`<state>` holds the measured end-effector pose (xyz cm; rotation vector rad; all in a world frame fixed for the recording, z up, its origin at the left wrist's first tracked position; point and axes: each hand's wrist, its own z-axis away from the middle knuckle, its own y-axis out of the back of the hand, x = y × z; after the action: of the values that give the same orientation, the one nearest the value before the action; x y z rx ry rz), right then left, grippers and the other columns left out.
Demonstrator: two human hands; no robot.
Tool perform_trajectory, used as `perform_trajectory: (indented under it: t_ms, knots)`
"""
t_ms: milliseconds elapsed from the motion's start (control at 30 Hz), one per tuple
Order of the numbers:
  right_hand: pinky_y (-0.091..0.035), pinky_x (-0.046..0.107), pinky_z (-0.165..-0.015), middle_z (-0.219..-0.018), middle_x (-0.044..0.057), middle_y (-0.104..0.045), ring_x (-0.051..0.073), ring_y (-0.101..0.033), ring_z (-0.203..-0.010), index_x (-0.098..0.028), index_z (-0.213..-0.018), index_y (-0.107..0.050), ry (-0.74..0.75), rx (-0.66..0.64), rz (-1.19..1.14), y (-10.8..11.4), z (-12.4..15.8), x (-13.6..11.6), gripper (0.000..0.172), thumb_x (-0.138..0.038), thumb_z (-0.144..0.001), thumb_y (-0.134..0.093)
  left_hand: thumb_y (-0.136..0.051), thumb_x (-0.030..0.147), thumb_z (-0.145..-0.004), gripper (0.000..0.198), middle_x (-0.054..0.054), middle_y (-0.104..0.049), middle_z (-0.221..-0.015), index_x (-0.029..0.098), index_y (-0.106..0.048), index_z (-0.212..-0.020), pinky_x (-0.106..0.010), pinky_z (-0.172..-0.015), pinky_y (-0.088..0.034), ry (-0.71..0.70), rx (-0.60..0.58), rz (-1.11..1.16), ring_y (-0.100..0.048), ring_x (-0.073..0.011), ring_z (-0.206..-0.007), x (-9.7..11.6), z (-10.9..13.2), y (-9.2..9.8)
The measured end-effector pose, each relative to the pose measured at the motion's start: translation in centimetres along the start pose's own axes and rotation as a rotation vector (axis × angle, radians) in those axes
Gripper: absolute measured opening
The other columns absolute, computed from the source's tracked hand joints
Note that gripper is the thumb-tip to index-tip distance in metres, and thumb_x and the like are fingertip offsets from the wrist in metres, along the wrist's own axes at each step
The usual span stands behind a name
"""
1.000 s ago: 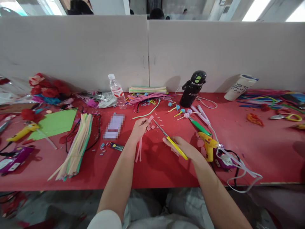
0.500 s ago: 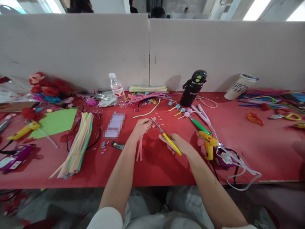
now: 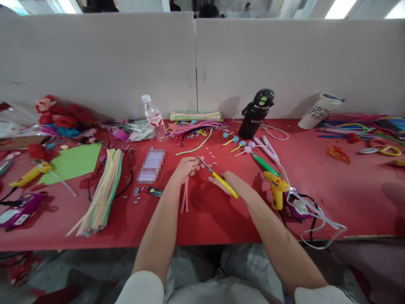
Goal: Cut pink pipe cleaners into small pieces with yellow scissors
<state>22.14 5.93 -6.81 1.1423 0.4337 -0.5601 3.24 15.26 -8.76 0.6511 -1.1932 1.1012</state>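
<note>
Pinched in my left hand [image 3: 187, 167] are thin pink pipe cleaners [image 3: 185, 196], their long ends hanging down toward the table's near edge. My right hand [image 3: 232, 183] grips yellow-handled scissors [image 3: 224, 183], whose blades point up and left to the tips of my left fingers. The blades look nearly closed, by the ends of the strips. Small pink cut pieces [image 3: 211, 164] lie scattered on the red table just beyond the blade tips. Exactly how the left fingertips hold the strips is too small to make out.
Left of my arms lie a pale pipe cleaner bundle [image 3: 103, 190] and a green sheet [image 3: 76, 162]. A water bottle [image 3: 155, 120] and a black flask [image 3: 255, 116] stand behind. At right are a yellow glue gun [image 3: 276, 190], a white cord [image 3: 325, 223] and pompom-tipped stems [image 3: 242, 144].
The view has shifted slightly. My right hand and the scissors have moved a little to the left, and the blades look closer together. My left hand keeps hold of the pink strips.
</note>
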Motion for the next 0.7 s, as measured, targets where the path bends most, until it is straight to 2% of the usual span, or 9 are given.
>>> perform_trajectory:
  t_ms: [133, 400, 700]
  knots:
    - [-0.022, 0.025, -0.04, -0.044, -0.002, -0.035, 0.009, -0.032, -0.039, -0.02, -0.05, -0.041, -0.004, 0.023, -0.02, -0.28, -0.2, 0.01, 0.059, -0.073, -0.072, -0.048, -0.065, 0.026, -0.068, 0.016, 0.007, -0.033, -0.042, 0.012, -0.058, -0.066, -0.018, -0.04, -0.009, 0.033, -0.006, 0.028, -0.02, -0.002, -0.037, 0.09, -0.04, 0.12]
    - [-0.024, 0.024, -0.039, -0.044, 0.0, -0.039, 0.01, -0.037, -0.038, -0.019, -0.05, -0.042, -0.062, -0.02, -0.028, -0.13, -0.38, -0.28, 0.059, -0.073, -0.072, -0.048, -0.064, 0.026, -0.07, 0.017, 0.008, -0.028, -0.043, 0.012, -0.056, -0.063, -0.018, -0.039, -0.008, 0.049, -0.05, 0.053, -0.018, -0.0021, -0.038, 0.05, -0.08, 0.27]
    - [-0.022, 0.024, -0.039, -0.045, -0.003, -0.03, 0.008, -0.029, -0.04, -0.019, -0.049, -0.042, -0.046, 0.007, 0.007, -0.84, -0.85, 0.23, 0.059, -0.073, -0.073, -0.047, -0.064, 0.023, -0.069, 0.015, 0.008, -0.03, -0.043, 0.012, -0.055, -0.063, -0.018, -0.039, -0.009, 0.051, -0.051, 0.07, -0.017, -0.0017, -0.037, -0.02, -0.04, 0.5]
